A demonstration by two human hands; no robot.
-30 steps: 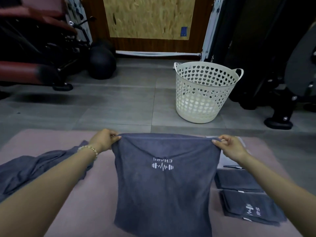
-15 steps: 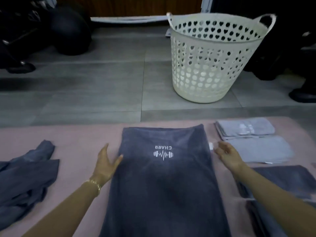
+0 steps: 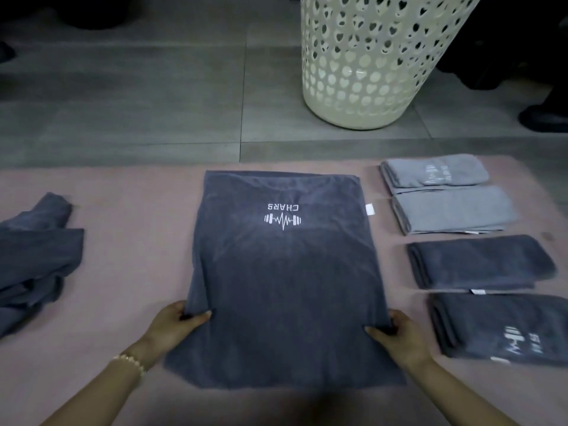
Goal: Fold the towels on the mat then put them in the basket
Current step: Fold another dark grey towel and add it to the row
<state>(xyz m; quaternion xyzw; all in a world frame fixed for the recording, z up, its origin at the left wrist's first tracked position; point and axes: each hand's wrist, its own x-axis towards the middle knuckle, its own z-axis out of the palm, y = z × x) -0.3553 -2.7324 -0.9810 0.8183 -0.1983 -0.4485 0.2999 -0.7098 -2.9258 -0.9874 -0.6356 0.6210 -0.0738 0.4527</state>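
A dark grey towel [image 3: 282, 272] with a white CHARS logo lies flat in the middle of the pink mat [image 3: 132, 241]. My left hand [image 3: 175, 324] pinches its left edge near the front. My right hand [image 3: 396, 333] pinches its right edge at about the same height. A crumpled dark towel [image 3: 33, 259] lies at the mat's left. On the right lie two folded light grey towels [image 3: 436, 176] [image 3: 455, 210] and two folded dark grey ones [image 3: 479, 262] [image 3: 504, 327]. The white perforated basket [image 3: 368, 56] stands on the floor beyond the mat.
Grey tiled floor [image 3: 153, 96] stretches beyond the mat's far edge. Dark equipment bases [image 3: 541, 118] stand at the far right, close to the basket. A dark round object [image 3: 92, 10] sits at the top left.
The towel, held up a second ago, now lies flat on the mat. Both hands slid back from its far corners along the sides and now pinch its edges near me. The camera has tilted down.
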